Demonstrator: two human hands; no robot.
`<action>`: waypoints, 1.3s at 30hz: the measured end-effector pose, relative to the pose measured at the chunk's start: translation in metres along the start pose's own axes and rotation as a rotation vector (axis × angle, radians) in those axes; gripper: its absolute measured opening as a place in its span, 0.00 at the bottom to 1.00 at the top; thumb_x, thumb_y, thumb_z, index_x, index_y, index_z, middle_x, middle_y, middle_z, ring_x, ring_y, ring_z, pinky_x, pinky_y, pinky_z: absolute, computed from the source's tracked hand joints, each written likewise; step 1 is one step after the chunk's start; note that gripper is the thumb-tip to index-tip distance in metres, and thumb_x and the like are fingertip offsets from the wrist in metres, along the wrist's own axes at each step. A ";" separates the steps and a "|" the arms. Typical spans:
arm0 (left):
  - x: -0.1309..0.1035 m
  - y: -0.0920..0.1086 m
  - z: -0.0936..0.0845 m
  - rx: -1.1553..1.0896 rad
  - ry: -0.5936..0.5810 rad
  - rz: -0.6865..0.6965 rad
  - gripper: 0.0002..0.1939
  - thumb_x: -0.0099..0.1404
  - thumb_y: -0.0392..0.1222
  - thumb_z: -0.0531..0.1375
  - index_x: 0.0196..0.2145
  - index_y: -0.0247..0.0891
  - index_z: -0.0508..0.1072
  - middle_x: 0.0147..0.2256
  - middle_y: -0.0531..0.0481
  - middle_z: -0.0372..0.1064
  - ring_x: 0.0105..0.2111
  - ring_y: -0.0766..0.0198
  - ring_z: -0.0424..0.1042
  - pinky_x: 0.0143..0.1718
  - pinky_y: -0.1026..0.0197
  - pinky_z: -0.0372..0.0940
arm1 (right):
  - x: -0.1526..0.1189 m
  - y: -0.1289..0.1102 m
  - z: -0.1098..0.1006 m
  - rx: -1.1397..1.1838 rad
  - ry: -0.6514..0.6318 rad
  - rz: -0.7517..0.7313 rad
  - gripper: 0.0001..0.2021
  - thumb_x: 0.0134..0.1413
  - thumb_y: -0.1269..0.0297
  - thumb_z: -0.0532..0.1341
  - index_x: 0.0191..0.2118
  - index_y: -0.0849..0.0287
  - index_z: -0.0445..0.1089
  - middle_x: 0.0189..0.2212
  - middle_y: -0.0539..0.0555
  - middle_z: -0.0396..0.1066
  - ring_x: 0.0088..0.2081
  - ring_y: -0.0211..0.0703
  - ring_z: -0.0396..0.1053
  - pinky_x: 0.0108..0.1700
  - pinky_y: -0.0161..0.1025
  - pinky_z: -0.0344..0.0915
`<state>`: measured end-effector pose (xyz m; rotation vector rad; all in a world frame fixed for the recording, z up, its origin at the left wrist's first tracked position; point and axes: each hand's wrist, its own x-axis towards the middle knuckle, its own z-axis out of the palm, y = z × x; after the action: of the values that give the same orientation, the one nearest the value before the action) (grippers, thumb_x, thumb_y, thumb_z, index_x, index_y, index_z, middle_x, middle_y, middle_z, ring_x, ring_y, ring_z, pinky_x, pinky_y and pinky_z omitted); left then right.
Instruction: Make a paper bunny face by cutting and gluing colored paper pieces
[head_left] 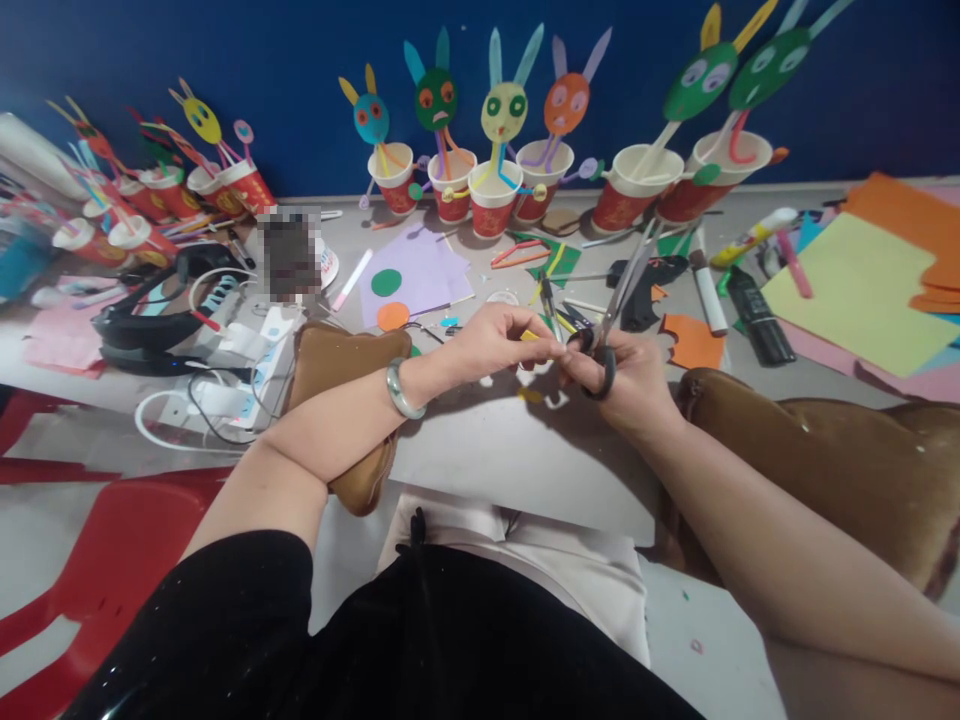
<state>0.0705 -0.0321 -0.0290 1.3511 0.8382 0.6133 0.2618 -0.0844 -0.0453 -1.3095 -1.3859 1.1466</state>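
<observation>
My right hand (pixel 634 385) is wrapped round the dark handles of a pair of scissors (pixel 628 282), whose blades point up and away from me. My left hand (pixel 506 340), with a bangle on its wrist, is closed in a pinch close to my right fingertips. Something small and pale seems to sit between the two hands, too small to make out. Below them lie small paper scraps (pixel 529 396), white and yellow. Just beyond my hands is a cluttered patch with a pen (pixel 549 298) and a green paper piece (pixel 564 262).
Red paper cups (pixel 491 210) with paper animal heads on strips line the back wall. Lilac paper (pixel 442 262) lies left, yellow paper (pixel 862 285) right. Brown cushions (pixel 825 450) flank my arms. A power strip (pixel 266 365), cables and a black headset (pixel 150 320) occupy the left.
</observation>
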 end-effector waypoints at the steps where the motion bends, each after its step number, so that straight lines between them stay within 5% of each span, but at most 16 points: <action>1: 0.000 0.000 -0.001 0.015 -0.010 -0.004 0.25 0.54 0.57 0.80 0.29 0.34 0.77 0.23 0.55 0.71 0.23 0.73 0.68 0.24 0.67 0.61 | 0.000 0.000 0.000 0.000 0.013 -0.009 0.17 0.47 0.52 0.76 0.25 0.57 0.72 0.19 0.49 0.70 0.22 0.36 0.62 0.26 0.36 0.62; 12: 0.000 -0.001 -0.001 -0.015 -0.136 -0.085 0.22 0.58 0.54 0.78 0.29 0.34 0.76 0.23 0.54 0.73 0.24 0.73 0.71 0.26 0.67 0.64 | 0.000 0.001 0.001 -0.017 0.053 -0.039 0.16 0.47 0.52 0.75 0.24 0.53 0.71 0.18 0.48 0.68 0.21 0.38 0.62 0.25 0.39 0.63; 18: -0.003 0.008 -0.006 -0.097 0.077 0.008 0.18 0.64 0.47 0.75 0.26 0.36 0.73 0.22 0.55 0.71 0.23 0.74 0.69 0.29 0.67 0.66 | -0.001 -0.001 -0.001 -0.063 0.085 -0.040 0.19 0.49 0.46 0.76 0.26 0.52 0.72 0.21 0.51 0.71 0.24 0.43 0.64 0.27 0.42 0.63; 27: -0.003 0.013 -0.013 -0.138 0.255 0.103 0.15 0.65 0.43 0.74 0.29 0.37 0.73 0.22 0.58 0.68 0.22 0.74 0.67 0.29 0.66 0.64 | 0.002 -0.002 0.000 -0.191 -0.120 0.013 0.30 0.44 0.31 0.76 0.23 0.55 0.71 0.19 0.50 0.69 0.24 0.40 0.62 0.26 0.38 0.58; 39: -0.002 0.009 -0.014 -0.127 0.241 0.137 0.09 0.66 0.37 0.70 0.29 0.37 0.76 0.20 0.57 0.69 0.21 0.74 0.67 0.27 0.67 0.64 | 0.002 0.001 0.003 -0.171 -0.235 0.072 0.33 0.41 0.30 0.76 0.20 0.55 0.68 0.17 0.49 0.68 0.21 0.36 0.59 0.22 0.36 0.54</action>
<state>0.0594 -0.0243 -0.0202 1.2405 0.8882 0.9354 0.2594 -0.0821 -0.0472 -1.3876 -1.6490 1.2863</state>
